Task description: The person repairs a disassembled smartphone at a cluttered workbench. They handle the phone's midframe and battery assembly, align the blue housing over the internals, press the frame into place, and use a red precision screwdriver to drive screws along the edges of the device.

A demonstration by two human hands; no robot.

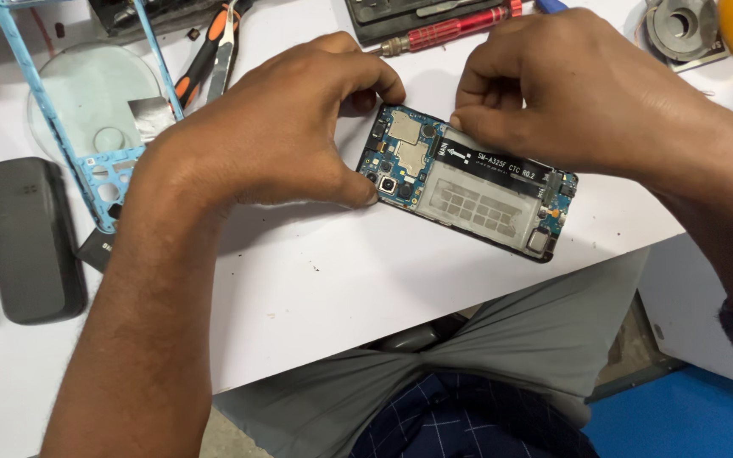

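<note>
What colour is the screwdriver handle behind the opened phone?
Red, with a silver metal tip; the screwdriver shows best in the head view.

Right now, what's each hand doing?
Left hand: grips the opened phone at its camera end.
Right hand: fingers press its black flex strip.

Beside the opened phone (466,182), with its blue circuit board and black ribbon strip, lie a light-blue phone frame (86,127), a red-handled screwdriver (451,30) and orange-and-black pliers (205,55) on the white table (341,288).

A phone repair bench: an opened phone (466,183), a red screwdriver (447,31), pliers (205,55) and a blue phone frame (95,127)
</note>
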